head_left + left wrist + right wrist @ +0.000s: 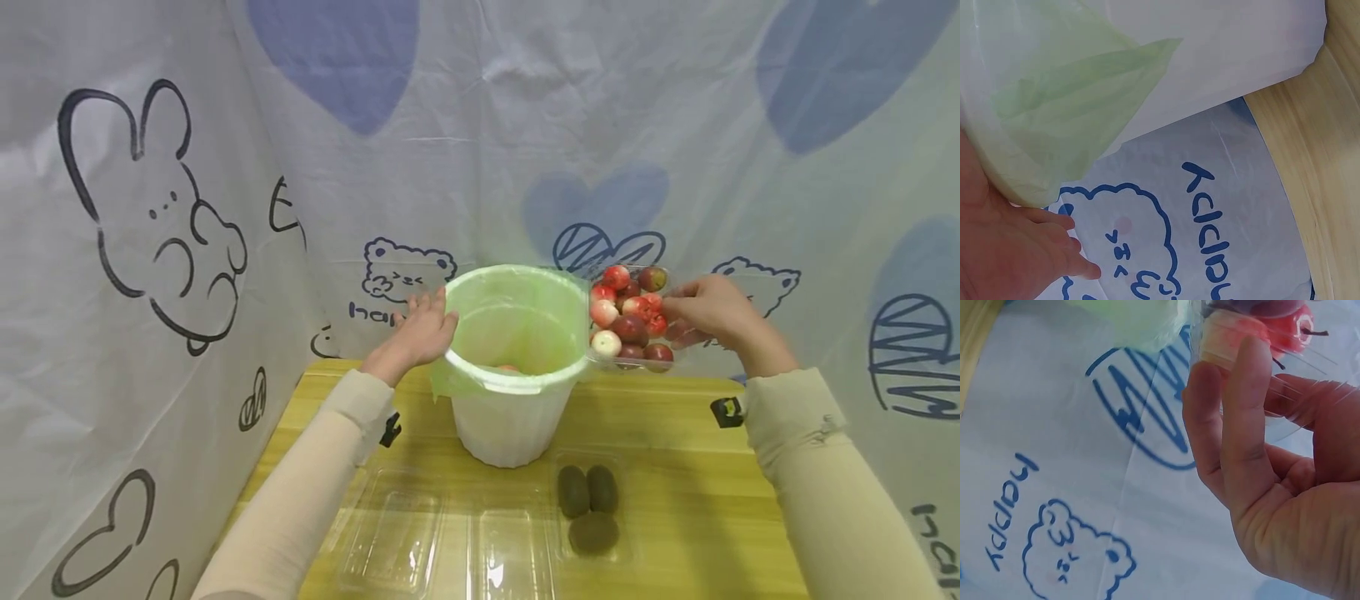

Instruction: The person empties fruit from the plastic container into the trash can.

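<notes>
A white bin (513, 429) lined with a thin green bag (517, 321) stands on the table. My left hand (425, 330) rests on the bin's left rim, its fingers fairly straight over the bag's edge. My right hand (712, 315) grips a clear plastic box (647, 363) by its right side, tipped up beside the bin's right rim. Small red, pale and dark red fruits (633, 327) fill the box; stems show in the right wrist view, where fingers (1247, 425) press on the plastic. Low inside the bin, a bit of something orange-red (508, 367) shows.
Three brown kiwis (592, 533) sit in a clear tray in front of the bin. Two more transparent trays, one at the left (393, 533) and one in the middle (512, 542), lie beside it. Printed white sheets (480, 167) enclose the wooden table (675, 467) behind and at the sides.
</notes>
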A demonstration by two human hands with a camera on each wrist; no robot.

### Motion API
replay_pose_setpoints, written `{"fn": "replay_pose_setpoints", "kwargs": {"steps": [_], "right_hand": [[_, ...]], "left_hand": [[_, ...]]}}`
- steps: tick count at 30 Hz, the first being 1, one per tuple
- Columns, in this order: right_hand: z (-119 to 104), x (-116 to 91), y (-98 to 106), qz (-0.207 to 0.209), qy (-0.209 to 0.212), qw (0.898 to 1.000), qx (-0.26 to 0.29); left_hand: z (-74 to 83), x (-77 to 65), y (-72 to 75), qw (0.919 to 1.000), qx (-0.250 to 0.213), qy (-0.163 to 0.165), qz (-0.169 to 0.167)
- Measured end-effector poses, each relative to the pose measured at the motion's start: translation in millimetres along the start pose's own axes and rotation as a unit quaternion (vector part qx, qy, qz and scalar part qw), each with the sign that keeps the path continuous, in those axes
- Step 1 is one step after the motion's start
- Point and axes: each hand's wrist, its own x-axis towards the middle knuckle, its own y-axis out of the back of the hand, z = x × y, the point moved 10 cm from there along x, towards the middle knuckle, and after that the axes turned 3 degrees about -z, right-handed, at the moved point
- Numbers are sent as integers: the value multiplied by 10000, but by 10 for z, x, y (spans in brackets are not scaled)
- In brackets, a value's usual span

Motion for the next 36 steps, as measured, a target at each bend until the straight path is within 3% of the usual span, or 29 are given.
{"fn": "replay_pose_setpoints", "kwargs": {"steps": [12,17,28,36], "right_hand": [[-336,215,-95,533,22,9985,131],[-461,296,-136,894,256,9955,201],[-749,339,-201,2011,1074,9736,-115],[-807,399,-283,2040,1207,9714,-146]], "left_hand": [[-5,2,-21,10000,57,36,-35],[-14,7,-12,9999,109,40,17],[-16,2,-19,10000,67,26,8],[2,13,8,9999,97,9,66]]}}
